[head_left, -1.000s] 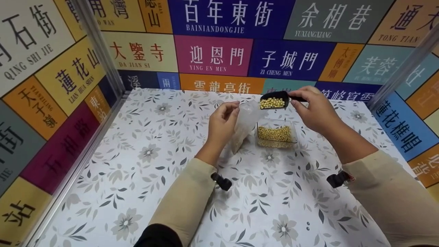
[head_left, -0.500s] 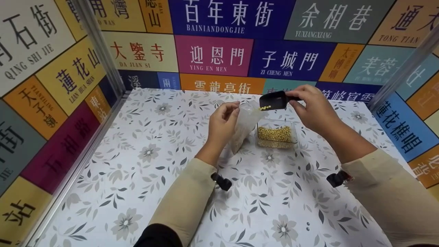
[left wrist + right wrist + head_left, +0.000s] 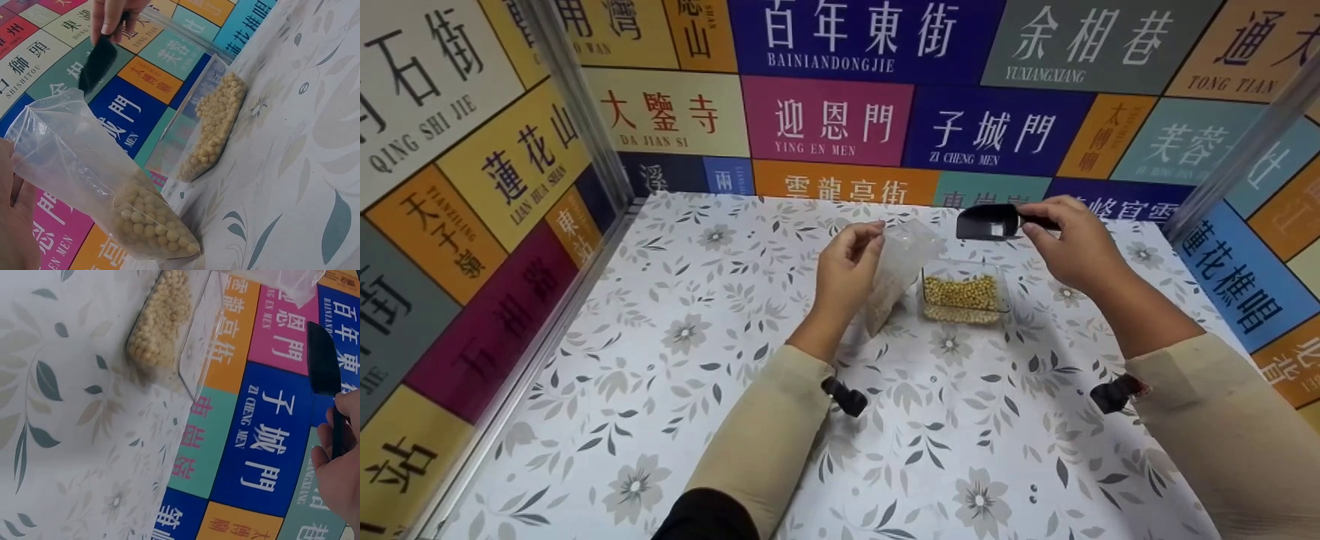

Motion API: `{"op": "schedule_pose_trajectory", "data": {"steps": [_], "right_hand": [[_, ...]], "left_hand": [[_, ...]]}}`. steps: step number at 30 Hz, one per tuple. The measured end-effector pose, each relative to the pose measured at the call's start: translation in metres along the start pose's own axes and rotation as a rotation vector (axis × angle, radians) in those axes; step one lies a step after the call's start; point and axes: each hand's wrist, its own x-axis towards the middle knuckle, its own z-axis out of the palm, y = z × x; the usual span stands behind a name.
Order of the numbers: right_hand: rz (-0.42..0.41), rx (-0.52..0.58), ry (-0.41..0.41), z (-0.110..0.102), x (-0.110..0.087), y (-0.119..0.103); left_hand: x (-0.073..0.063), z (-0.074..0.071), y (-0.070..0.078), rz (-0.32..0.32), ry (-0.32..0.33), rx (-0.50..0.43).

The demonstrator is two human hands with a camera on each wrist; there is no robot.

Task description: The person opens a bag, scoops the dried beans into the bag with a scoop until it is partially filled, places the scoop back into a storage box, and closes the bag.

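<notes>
My left hand [image 3: 846,268] pinches the upper edge of a clear plastic bag [image 3: 901,259]. In the left wrist view, round yellow beans [image 3: 152,222] fill the bag's lower end, which stands on the table. My right hand [image 3: 1069,241] grips the handle of a black scoop [image 3: 988,223], raised to the right of the bag's mouth; no beans show in it. Below the scoop, a clear rectangular container [image 3: 1003,306] holds more yellow beans [image 3: 960,291]. The right wrist view shows the scoop [image 3: 323,360] held between thumb and fingers, apart from the bag.
A table covered with a white leaf-and-flower cloth [image 3: 660,420] lies under everything. Behind it rises a wall of coloured panels [image 3: 825,120] with large characters. Metal posts [image 3: 600,127] stand at the corners, and panels also line both sides.
The scoop held beans, was tipped at the bag's mouth until only a few showed at its lip, and now shows none. My right hand has drawn back right; my left stays put.
</notes>
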Motion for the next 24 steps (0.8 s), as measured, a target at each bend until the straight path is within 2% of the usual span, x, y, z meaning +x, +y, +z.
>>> {"op": "schedule_pose_trajectory", "data": {"steps": [6,11,24], "right_hand": [[0.057,-0.038,-0.1,0.011,0.004,0.021],[0.065,-0.086,-0.159,0.024,0.004,0.032],[-0.033,-0.249,-0.189,0.048,0.003,0.038]], "left_hand": [[-0.001,0.0,0.0,-0.019,-0.012,0.003],[-0.001,0.0,0.0,-0.008,-0.008,0.017],[-0.001,-0.001,0.001,-0.003,-0.006,0.036]]}}
